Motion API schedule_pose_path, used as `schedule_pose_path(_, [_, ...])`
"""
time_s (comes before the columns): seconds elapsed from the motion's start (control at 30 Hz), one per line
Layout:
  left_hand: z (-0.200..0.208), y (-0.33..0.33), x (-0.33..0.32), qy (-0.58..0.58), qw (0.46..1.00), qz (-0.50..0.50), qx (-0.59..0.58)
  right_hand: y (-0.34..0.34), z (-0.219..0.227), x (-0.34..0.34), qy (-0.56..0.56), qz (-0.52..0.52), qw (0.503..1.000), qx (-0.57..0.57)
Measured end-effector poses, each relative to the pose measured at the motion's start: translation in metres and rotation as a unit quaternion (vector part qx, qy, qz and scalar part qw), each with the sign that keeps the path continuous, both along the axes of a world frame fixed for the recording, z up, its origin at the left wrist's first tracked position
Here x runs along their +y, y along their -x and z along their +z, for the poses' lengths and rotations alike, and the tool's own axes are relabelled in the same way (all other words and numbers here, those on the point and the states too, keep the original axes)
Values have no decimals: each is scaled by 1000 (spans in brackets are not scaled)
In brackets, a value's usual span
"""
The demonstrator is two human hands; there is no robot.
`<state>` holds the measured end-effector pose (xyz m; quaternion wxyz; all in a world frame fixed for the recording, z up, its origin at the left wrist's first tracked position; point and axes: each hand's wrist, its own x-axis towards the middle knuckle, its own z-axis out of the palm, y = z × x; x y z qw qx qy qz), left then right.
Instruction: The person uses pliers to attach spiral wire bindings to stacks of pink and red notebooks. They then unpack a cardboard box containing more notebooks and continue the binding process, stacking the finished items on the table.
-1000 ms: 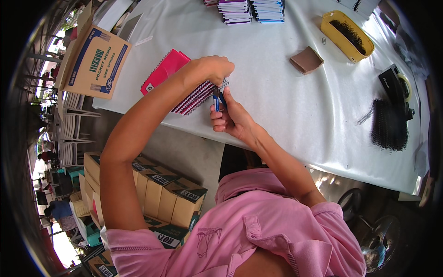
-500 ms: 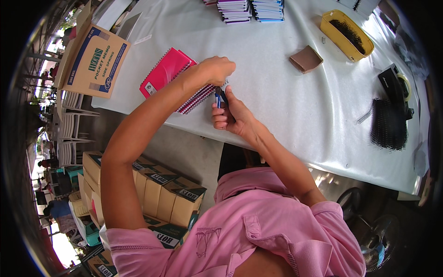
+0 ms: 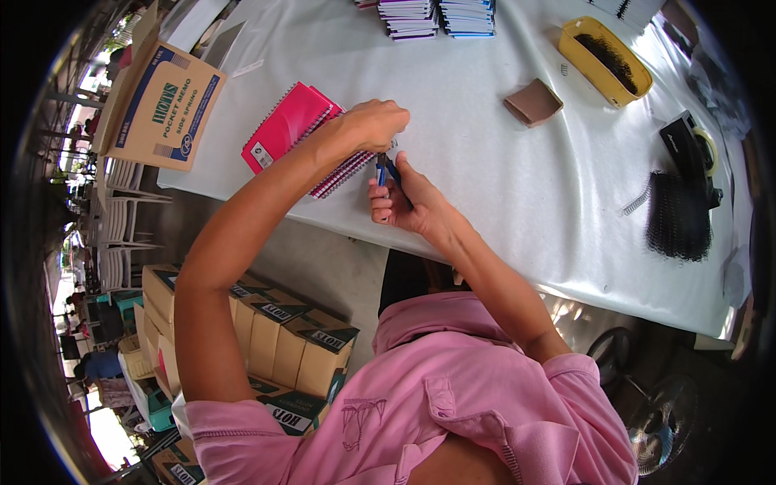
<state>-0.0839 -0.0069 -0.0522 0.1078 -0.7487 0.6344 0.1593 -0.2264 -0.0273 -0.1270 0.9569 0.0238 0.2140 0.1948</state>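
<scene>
At the near-left edge of the table (image 3: pixel 501 194), right hand (image 3: pixel 411 202) is gripping blue-handled pliers (image 3: pixel 381 172) beside the spiral notebooks (image 3: pixel 341 175), left hand (image 3: pixel 377 125) is sitting curled just beyond, any hold hidden; best to brace notebooks, square pliers.

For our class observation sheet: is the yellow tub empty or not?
Not empty: dark wiry pieces show through the open top of the yellow tub.

Blue-handled pliers (image 3: pixel 381 172) sit in the right hand (image 3: pixel 414 200), handles toward the near side, tip beside the left hand (image 3: pixel 380 123). Leftward, pink spiral-bound notebooks (image 3: pixel 284 125) lie close together on the desk (image 3: pixel 501 186), partly hidden.
</scene>
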Motion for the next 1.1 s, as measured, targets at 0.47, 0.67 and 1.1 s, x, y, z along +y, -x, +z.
schedule_pose_path(0.47, [-15, 14, -3, 78, 989, 63, 110, 99, 26, -111, 993, 40, 9, 115])
schedule_pose_path(0.67, [14, 6, -6, 214, 968, 47, 124, 60, 3, -16, 980, -33, 120, -156])
schedule_pose_path(1.1, [56, 66, 146, 519, 838, 160, 50, -18, -12, -57, 943, 5, 97, -317])
